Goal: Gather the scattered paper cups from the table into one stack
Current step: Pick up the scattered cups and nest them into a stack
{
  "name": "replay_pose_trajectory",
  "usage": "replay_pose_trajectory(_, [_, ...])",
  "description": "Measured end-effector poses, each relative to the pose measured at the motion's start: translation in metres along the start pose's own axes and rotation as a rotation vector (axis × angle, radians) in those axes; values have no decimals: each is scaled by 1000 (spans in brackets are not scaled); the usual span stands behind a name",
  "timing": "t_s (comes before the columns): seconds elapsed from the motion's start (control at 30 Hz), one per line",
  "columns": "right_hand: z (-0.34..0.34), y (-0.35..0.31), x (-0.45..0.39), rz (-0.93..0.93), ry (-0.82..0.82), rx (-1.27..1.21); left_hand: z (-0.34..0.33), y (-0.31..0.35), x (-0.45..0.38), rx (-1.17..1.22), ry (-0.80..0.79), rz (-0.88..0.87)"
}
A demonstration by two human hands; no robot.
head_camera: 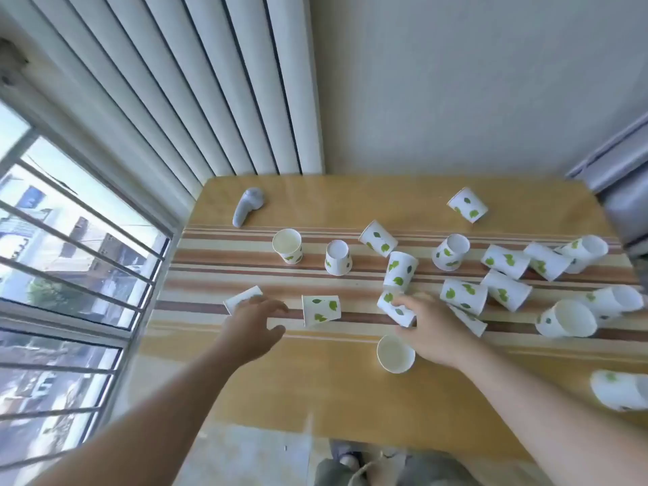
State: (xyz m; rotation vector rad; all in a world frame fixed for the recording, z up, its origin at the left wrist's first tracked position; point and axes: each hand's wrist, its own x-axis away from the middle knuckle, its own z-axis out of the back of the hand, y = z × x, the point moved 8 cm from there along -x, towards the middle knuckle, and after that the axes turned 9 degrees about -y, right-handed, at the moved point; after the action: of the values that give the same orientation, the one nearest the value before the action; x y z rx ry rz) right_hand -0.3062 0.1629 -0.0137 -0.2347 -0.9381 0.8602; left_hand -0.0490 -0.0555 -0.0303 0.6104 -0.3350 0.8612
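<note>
So I am only starting: no stack yet, cups strewn over the bench [315, 398]. My right hand [433, 331] closes around a tipped cup [394, 308], my left hand [254, 324] spreads loose toward another cup [243, 299]; next I nest them

Daylit barred window [70, 261] left, vertical blinds [196, 82], plain wall [473, 82] behind.

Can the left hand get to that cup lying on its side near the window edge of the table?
Probably yes. The left hand already hovers over the cup, its fingers covering one end, and nothing lies between them.
</note>
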Motion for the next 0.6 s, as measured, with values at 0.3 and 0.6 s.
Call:
replay_pose_trajectory(0.3, [-27, 10, -24, -94, -22, 57, -3, -102, -38, -98, -107, 301])
replay_pose_trajectory(0.6, [-24, 29, -16, -133, 5, -49, 24, -60, -36, 259, 253, 148])
